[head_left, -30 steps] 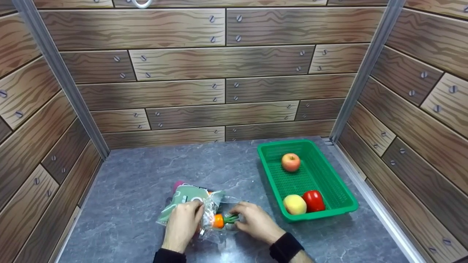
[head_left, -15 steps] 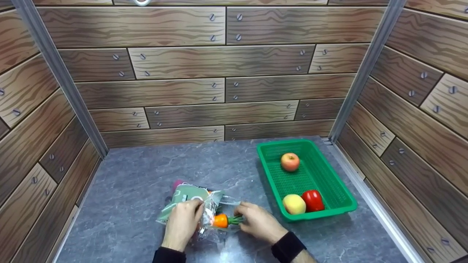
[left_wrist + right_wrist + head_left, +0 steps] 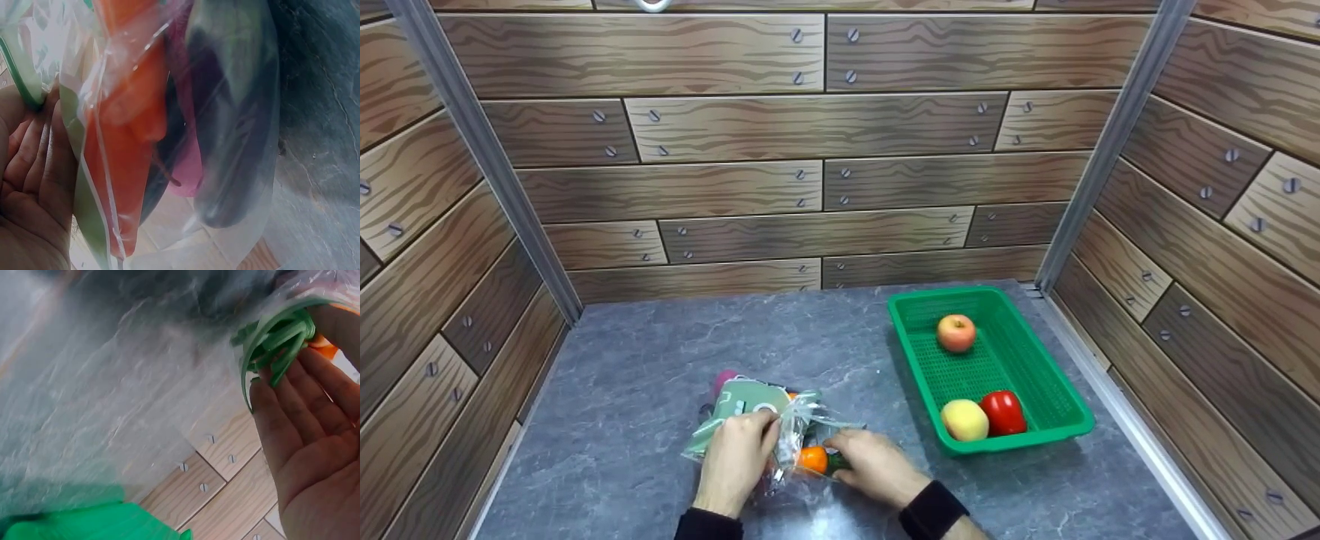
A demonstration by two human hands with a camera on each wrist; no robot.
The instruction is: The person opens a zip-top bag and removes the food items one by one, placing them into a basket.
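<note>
A clear plastic bag with a green printed panel lies on the grey table. My left hand pinches the bag near its opening. An orange carrot sticks out of the bag's mouth. My right hand grips the carrot at its green leafy top, inside the bag's green rim. Through the film in the left wrist view show a dark eggplant, a pink item and a long orange-red shape beside an orange piece with a thin stem. Their lower parts blur behind the plastic.
To the right stands a green basket with a red-yellow apple, a yellow round fruit and a red bell pepper. Wood-patterned walls enclose the table at the back and sides.
My right hand has closed in on the carrot's leafy top, after moving slightly right and then back left. The carrot stands slightly farther out of the bag. My left hand has stayed in place.
</note>
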